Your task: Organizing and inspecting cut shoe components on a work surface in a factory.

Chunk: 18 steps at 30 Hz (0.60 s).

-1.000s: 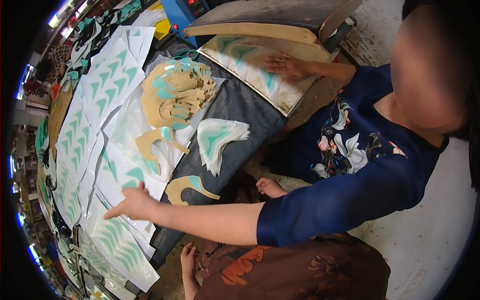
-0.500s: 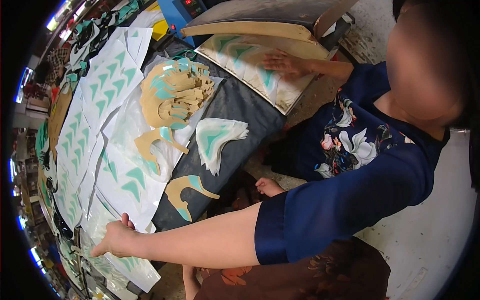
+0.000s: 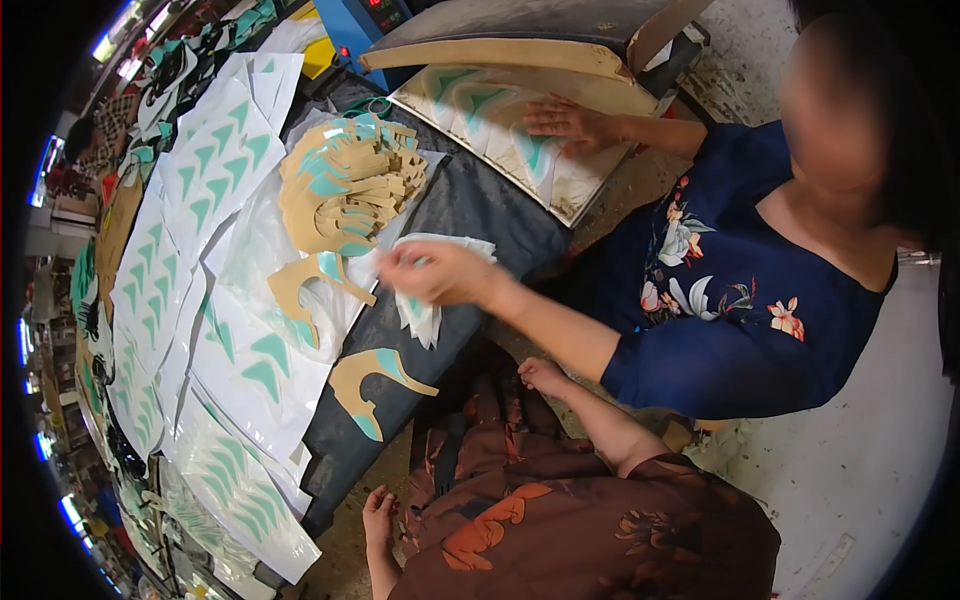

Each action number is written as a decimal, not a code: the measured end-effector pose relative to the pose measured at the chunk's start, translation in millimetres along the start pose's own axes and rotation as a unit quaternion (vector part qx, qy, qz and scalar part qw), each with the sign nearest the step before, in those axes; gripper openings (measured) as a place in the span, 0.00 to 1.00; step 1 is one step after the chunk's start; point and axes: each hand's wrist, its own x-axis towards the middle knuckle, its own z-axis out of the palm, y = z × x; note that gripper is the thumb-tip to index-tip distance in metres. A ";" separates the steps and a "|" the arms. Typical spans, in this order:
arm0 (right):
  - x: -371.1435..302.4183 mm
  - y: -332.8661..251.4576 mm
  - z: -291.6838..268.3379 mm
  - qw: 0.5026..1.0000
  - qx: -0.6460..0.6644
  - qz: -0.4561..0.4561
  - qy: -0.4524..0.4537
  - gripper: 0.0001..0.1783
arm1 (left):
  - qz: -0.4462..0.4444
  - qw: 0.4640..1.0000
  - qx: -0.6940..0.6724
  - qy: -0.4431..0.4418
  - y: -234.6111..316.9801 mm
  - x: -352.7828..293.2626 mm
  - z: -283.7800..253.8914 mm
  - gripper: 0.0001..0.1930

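My left hand point(image 3: 379, 517) hangs low beside the front edge of the dark work table point(image 3: 470, 215), fingers apart, holding nothing. My right hand point(image 3: 544, 375) rests near the table's edge above my brown flowered clothing, fingers loosely bent and empty. Nearest to it are a tan and teal cut piece point(image 3: 368, 385) and a small stack of white sheets point(image 3: 425, 300). A co-worker in a blue flowered top has one hand point(image 3: 440, 272) on that stack. The co-worker's other hand point(image 3: 565, 120) presses on a printed sheet point(image 3: 480, 115) in the press.
A heap of tan and teal cut pieces point(image 3: 345, 185) lies mid-table, with one more piece point(image 3: 310, 285) below it. White sheets printed with teal chevrons point(image 3: 200, 190) cover the left side. The press lid point(image 3: 520, 35) stands open at the top. The pale floor point(image 3: 860, 470) is on the right.
The co-worker's arm has swung from the lower-left sheets up to the white stack in the middle. My own hands have hardly moved.
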 end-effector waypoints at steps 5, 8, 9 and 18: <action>51.5 33.8 -40.5 0.934 -0.208 -0.246 0.156 0.08 | 0.006 1.000 0.022 0.004 5.7 1.7 1.5 0.17; 55.1 37.1 -43.0 0.937 -0.199 -0.245 0.149 0.08 | 0.005 1.000 0.027 0.005 10.3 -0.8 3.1 0.17; 54.9 37.7 -43.3 0.937 -0.201 -0.243 0.152 0.08 | 0.002 1.000 0.028 0.004 11.6 -1.0 3.4 0.17; 46.9 35.4 -44.4 0.939 -0.210 -0.222 0.158 0.07 | 0.011 0.999 0.037 0.002 16.8 -1.5 6.6 0.17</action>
